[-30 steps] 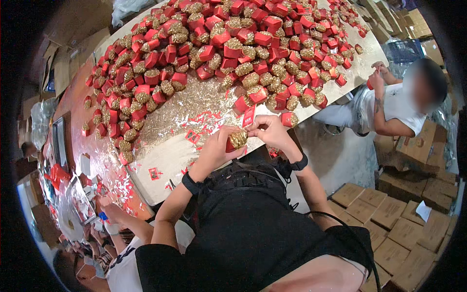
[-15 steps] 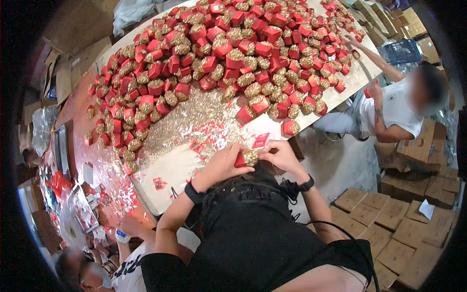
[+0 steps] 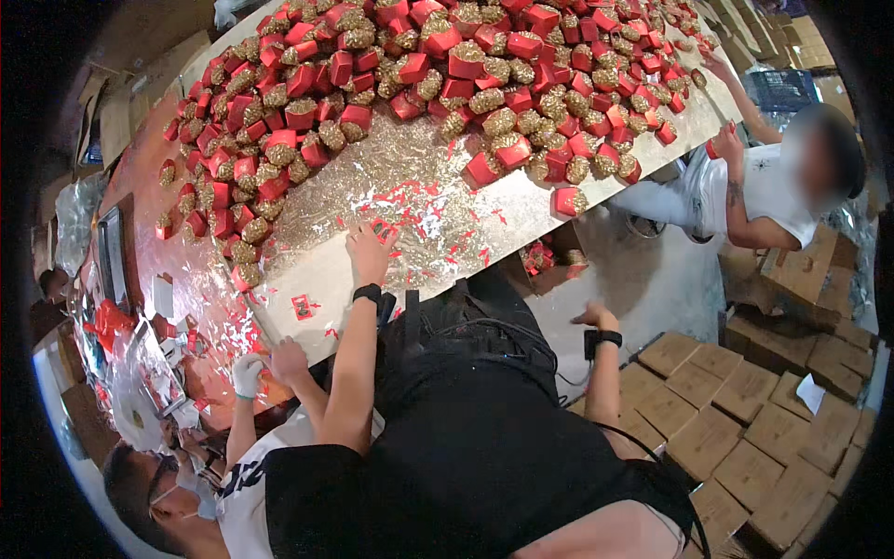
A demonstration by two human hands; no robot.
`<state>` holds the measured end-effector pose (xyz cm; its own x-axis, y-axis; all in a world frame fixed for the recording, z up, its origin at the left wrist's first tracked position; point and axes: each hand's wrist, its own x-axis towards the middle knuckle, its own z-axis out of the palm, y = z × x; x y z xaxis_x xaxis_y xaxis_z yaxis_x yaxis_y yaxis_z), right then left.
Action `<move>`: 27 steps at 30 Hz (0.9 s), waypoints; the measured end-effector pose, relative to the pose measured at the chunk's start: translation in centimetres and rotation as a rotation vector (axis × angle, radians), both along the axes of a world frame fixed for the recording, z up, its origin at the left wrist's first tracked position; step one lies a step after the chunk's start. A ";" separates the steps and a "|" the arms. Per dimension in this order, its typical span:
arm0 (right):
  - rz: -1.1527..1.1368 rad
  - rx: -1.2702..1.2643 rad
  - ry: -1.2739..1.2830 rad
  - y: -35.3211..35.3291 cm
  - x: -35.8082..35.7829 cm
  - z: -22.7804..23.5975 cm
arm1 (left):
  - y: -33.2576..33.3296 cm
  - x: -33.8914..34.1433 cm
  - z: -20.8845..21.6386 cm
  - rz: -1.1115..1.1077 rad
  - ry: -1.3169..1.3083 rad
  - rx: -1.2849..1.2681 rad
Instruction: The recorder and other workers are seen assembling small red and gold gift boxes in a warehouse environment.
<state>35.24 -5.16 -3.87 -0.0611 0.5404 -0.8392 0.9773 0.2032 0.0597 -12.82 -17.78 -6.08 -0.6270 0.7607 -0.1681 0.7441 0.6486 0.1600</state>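
My left hand [image 3: 371, 252] reaches over the near part of the table, fingers stretched out and apart, touching a small red cut-out label [image 3: 383, 229] that lies there. My right hand [image 3: 596, 318] hangs off the table's near edge, above the floor, with its fingers apart and nothing visible in them. Beyond my left hand rises a large heap of red blocks with rough gold tops [image 3: 470, 65]. Another red label [image 3: 301, 307] lies flat on the table, nearer to me. Below the table edge, an open cardboard box [image 3: 559, 276] contains similar red-and-gold pieces.
Red and white scraps [image 3: 433, 219] and gold flakes litter the table [image 3: 321, 265]. One co-worker [image 3: 768, 186] is at the right edge, another [image 3: 251, 466] close at my left. Closed cartons [image 3: 736, 401] cover the floor at right. A black cable [image 3: 643, 443] runs beside my right arm.
The red-and-gold piece held between my hands has left them. My left hand went forward to the label on the table; my right hand moved off to the right. The view has shifted.
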 end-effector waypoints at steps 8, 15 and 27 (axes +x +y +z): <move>0.255 0.392 1.096 1.0 -20.0 9.0 | 2.1 1.8 5.5 -0.085 -0.759 0.134; 0.467 -0.076 1.365 0.4 -27.6 10.9 | 2.8 4.7 12.0 -0.040 -1.558 0.005; -0.045 -0.420 1.203 3.1 -23.2 7.7 | 7.7 7.9 11.7 -0.716 -0.535 0.596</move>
<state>12.06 -2.09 3.84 -0.8877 0.2697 -0.3733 0.3761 -0.0432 -0.9256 -4.97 -10.06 5.61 0.0419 0.9721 0.2309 0.6593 -0.2005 0.7246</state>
